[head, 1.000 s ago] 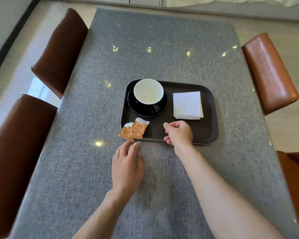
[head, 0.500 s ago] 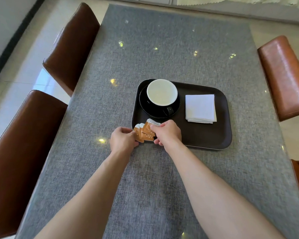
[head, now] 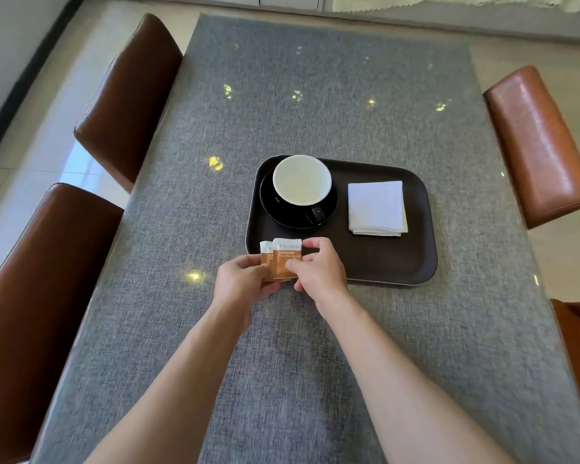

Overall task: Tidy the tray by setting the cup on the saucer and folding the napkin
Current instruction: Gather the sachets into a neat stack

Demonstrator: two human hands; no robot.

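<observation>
The cup point(head: 302, 179) sits on the saucer point(head: 298, 209) in the upper left part of the tray point(head: 382, 262), near the middle of the frame, its handle turned toward the lower right. The napkin point(head: 376, 207) lies flat just to the right of the saucer, apart from it, folded into a square with its layered edges facing the bottom of the frame. By the look of it both named steps are already done.

What is in hand now are the sachets point(head: 282, 259), two small orange and white packets overlapping at the tray's lower left corner. They stand with their long axis running up and down the frame, white ends toward the cup, and they straddle the tray's near edge.

The left hand point(head: 245, 283) pinches them from the lower left, fingers closed on the orange ends. The right hand point(head: 318, 271) grips them from the right side, thumb and fingers curled around the front packet's edge. Both hands touch the packets and almost meet beneath them.

The coming move, I judge, turns on the open tray floor: it lies up and to the right of the hands, below the saucer and napkin. The right hand already hangs over the tray, so it is the nearer one to set the packets down there. The worktop point(head: 315, 380) around the tray is grey and bare of anything else.
</observation>
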